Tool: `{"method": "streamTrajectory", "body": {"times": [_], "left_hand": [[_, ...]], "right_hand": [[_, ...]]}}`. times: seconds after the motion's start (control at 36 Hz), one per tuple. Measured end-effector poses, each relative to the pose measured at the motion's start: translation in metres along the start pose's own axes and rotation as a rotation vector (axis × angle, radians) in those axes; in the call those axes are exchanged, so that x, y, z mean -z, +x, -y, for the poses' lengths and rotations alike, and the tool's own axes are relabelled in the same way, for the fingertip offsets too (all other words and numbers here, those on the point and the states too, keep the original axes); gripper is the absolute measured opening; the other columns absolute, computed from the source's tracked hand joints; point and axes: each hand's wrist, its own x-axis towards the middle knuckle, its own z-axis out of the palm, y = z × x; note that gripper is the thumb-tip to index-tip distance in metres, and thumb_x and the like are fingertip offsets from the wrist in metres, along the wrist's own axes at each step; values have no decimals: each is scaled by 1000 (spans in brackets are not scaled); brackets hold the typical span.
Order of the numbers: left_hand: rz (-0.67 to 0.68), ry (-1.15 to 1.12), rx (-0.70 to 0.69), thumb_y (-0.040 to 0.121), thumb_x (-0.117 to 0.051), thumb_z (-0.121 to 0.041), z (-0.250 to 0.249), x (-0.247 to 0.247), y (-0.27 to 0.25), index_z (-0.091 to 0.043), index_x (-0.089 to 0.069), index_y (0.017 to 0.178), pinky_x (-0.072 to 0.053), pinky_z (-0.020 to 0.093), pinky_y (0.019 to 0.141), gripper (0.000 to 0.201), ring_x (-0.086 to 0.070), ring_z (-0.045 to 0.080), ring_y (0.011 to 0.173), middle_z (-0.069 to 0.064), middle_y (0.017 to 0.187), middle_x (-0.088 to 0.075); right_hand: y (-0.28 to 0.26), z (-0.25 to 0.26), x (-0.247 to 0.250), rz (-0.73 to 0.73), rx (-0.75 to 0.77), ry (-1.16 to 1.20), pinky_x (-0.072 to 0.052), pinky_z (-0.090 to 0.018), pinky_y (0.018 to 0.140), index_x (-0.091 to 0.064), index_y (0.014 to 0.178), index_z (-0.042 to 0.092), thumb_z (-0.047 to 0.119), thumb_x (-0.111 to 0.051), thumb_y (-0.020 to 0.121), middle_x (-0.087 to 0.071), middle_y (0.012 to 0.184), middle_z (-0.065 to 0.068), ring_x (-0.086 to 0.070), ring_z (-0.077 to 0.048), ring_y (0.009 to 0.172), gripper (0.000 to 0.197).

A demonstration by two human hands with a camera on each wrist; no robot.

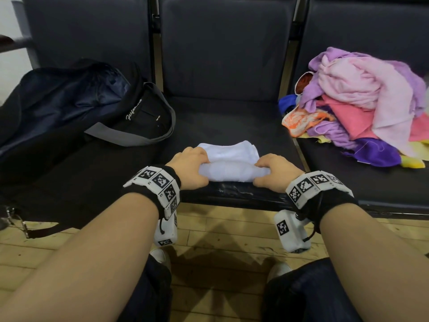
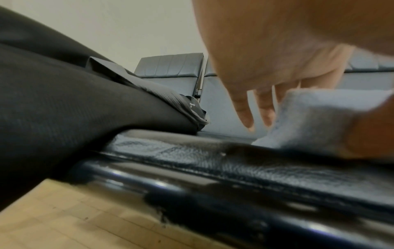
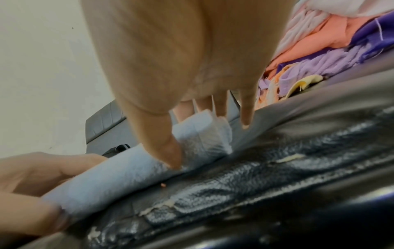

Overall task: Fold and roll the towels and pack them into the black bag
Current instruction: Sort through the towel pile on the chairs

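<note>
Hands are gripping the two ends of a white towel (image 1: 228, 167), which is lying at the front edge of the middle seat (image 1: 232, 119), its near part rolled and the rest flat. Left hand (image 1: 189, 167) and right hand (image 1: 276, 174) are each curling fingers over the roll, thumbs on the near side. Black bag (image 1: 69, 117) is sitting open on the left seat (loose towels (image 1: 362, 101) are lying piled on the right).

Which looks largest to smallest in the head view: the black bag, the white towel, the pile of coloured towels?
1. black bag
2. pile of coloured towels
3. white towel, partly rolled and partly covered by both hands
</note>
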Motion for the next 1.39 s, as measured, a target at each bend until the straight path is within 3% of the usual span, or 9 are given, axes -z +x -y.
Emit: {"method": "streamTrajectory", "body": {"times": [0.08,0.22,0.33,0.47,0.67,0.78,0.94,1.17,1.39], "left_hand": [[-25,-121,61,77,-59,-37,1,0,2,-23,-65,108,-43,39,98,35,-52,25,111,0,119,-54],[-160,-607,198,70,-61,-29,-2,3,2,-17,-56,104,-45,33,83,36,-54,21,97,7,104,-59],[-159,-702,234,87,-56,-20,-1,7,5,-18,-54,90,-40,27,69,4,-48,15,88,0,94,-52],[-82,-752,279,92,-50,-21,-3,9,6,-12,-55,87,-42,29,59,11,-48,21,69,8,88,-49],[-128,-671,279,89,-55,-20,-1,5,12,-17,-52,104,-40,29,65,16,-50,20,91,5,106,-54],[-300,-321,148,86,-61,-24,5,-2,13,-29,-54,99,-34,38,101,15,-49,19,105,-3,110,-49],[-347,-297,-79,87,-58,-13,9,-3,8,-31,-62,79,-46,41,95,20,-60,17,92,-5,91,-64],[-113,-337,-54,77,-72,-8,10,1,1,-18,-59,124,-44,33,99,49,-53,16,113,0,122,-55],[-153,-571,197,73,-62,-43,11,1,8,-28,-52,118,-45,39,99,49,-54,21,112,5,121,-57]], "right_hand": [[-2,1,1,-19,34,60,-52,-39,71,-68,75,8,21,-62,80,-61,83,-8,-63,-28,80,15],[2,-4,-1,-126,-21,273,-43,-33,82,-49,116,15,26,-57,90,-57,107,-6,-55,-23,98,30],[7,-8,-3,-194,-122,488,-44,-33,86,-38,119,12,31,-59,91,-53,108,-7,-53,-23,99,40],[14,-14,-4,-284,-182,527,-40,-31,82,-38,120,6,29,-60,91,-52,100,-8,-54,-25,95,43],[14,-13,-5,-280,-185,340,-41,-32,71,-44,103,15,34,-58,90,-56,86,-2,-55,-24,86,27],[12,-8,-3,-405,31,152,-44,-45,94,-59,89,19,24,-61,87,-60,93,2,-54,-24,100,6],[-1,0,2,-258,125,290,-50,-25,70,-71,79,14,31,-67,83,-68,79,-2,-63,-16,81,18],[-9,-3,6,31,23,55,-34,-40,109,-59,122,32,30,-77,74,-49,132,3,-41,-21,128,51],[-2,-2,4,-138,-37,355,-42,-30,82,-53,119,17,26,-66,84,-56,111,-4,-54,-22,104,38]]}}
